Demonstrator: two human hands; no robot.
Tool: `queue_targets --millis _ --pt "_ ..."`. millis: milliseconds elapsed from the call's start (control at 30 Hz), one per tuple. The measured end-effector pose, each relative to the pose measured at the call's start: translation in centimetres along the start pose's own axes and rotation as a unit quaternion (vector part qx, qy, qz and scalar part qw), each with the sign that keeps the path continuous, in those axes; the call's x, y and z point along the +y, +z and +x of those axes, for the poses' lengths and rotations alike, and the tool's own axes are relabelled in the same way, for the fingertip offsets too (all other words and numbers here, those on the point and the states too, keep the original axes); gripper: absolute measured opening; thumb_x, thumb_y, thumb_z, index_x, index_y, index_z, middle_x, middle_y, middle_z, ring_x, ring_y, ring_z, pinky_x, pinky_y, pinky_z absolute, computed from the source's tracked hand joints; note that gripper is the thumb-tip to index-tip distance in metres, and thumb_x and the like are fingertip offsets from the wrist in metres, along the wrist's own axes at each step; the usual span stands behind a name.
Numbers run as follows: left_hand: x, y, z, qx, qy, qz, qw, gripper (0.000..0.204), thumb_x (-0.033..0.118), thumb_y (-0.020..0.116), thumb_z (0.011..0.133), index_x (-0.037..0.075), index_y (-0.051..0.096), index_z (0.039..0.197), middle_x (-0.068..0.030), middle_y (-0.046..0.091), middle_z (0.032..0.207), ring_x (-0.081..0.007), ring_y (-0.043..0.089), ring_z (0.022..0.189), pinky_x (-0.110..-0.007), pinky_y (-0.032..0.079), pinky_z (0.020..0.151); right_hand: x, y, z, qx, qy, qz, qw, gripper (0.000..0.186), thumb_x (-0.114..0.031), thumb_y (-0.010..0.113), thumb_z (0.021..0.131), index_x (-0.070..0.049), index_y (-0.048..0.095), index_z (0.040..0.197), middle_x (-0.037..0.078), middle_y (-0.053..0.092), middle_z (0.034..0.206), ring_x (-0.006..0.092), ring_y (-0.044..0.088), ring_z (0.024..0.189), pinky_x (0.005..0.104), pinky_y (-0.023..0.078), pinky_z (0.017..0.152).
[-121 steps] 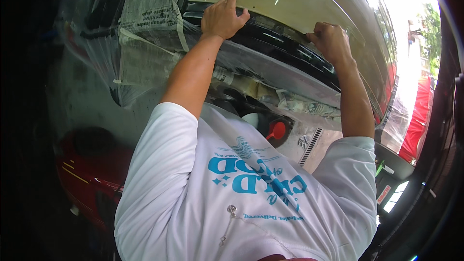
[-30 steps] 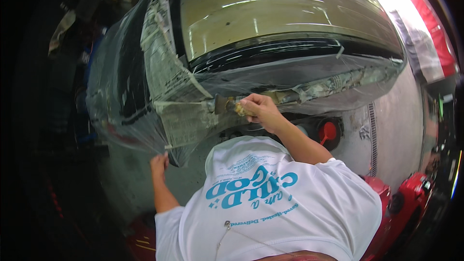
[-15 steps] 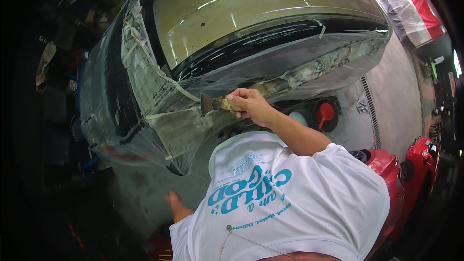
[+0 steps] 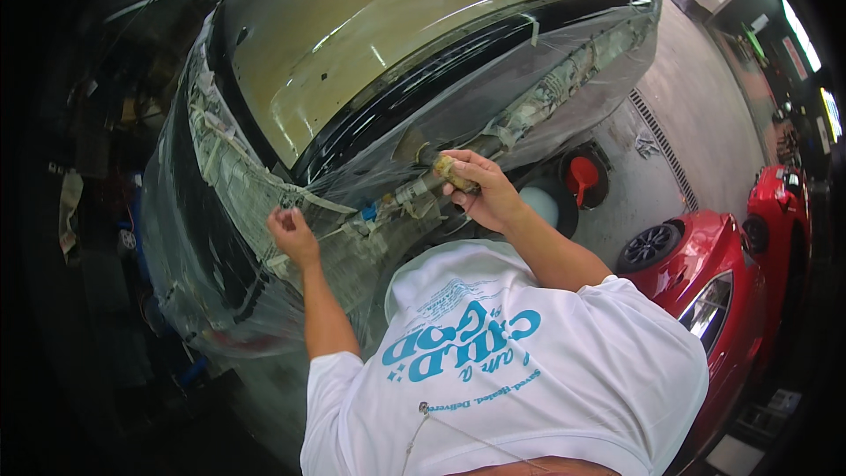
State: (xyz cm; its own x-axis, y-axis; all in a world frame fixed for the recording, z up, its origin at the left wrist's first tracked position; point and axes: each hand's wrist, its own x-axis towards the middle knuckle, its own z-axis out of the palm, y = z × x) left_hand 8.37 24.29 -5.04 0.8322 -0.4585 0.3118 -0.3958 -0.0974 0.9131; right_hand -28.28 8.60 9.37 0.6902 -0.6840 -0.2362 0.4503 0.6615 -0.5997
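My right hand (image 4: 486, 194) grips a putty knife by its stained, yellowish handle (image 4: 458, 178). The wide metal blade (image 4: 410, 145) points away to the left, over the plastic film. On the left, my left hand (image 4: 291, 231) is raised with its fingers curled together, close over the newspaper masking (image 4: 247, 183). Whatever its fingertips may pinch is too small to make out. In front of both hands stands a car with a gold-brown roof (image 4: 335, 44) and black trim. Clear plastic film (image 4: 414, 119) and taped newspaper cover its side. A small blue piece (image 4: 368, 211) shows on the masking between my hands.
Right of my right hand, a red scoop-like thing (image 4: 582, 174) lies in a dark round container, beside a pale rounded object (image 4: 539, 208). A drain grate (image 4: 661, 145) crosses the floor. A red car (image 4: 696, 256) stands at the right, with another red vehicle (image 4: 780, 211) behind it.
My left hand has risen from low beside my body to the newspaper masking. My right hand has moved rightward with the putty knife, whose blade now tilts farther away. The view has shifted.
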Motion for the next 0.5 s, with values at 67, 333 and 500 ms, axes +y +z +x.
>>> queue_targets --millis 67,333,500 --pt "2.4 3.4 2.7 -0.02 0.026 -0.028 0.999 0.035 0.012 0.07 0.099 0.001 0.056 0.129 -0.0088 0.067 0.103 -0.0194 0.064 0.092 -0.034 0.052 0.084 -0.6 0.3 -1.0 0.028 -0.031 0.013 0.999 0.03 -0.016 0.064 0.104 -0.007 0.06 0.132 0.014 0.068 0.119 0.0172 0.068 0.088 0.0232 0.055 0.068" --pt "6.1 12.2 6.4 -0.064 0.147 0.089 0.983 0.041 0.018 0.072 0.097 -0.001 0.056 0.13 -0.018 0.067 0.109 -0.0346 0.066 0.104 -0.047 0.051 0.095 -1.1 -1.3 -3.6 0.089 -0.097 0.097 0.987 0.027 -0.022 0.065 0.103 -0.014 0.06 0.128 0.014 0.07 0.121 0.0162 0.067 0.082 0.0249 0.052 0.063" --pt "5.3 14.2 6.0 -0.071 0.057 0.082 0.992 0.043 0.019 0.072 0.096 0.0 0.056 0.132 -0.0152 0.066 0.104 -0.0335 0.065 0.1 -0.048 0.048 0.096 -1.6 -1.6 -4.9 0.131 -0.11 0.107 0.979 0.025 -0.023 0.064 0.104 -0.015 0.06 0.127 0.014 0.07 0.118 0.0173 0.064 0.08 0.0266 0.051 0.061"
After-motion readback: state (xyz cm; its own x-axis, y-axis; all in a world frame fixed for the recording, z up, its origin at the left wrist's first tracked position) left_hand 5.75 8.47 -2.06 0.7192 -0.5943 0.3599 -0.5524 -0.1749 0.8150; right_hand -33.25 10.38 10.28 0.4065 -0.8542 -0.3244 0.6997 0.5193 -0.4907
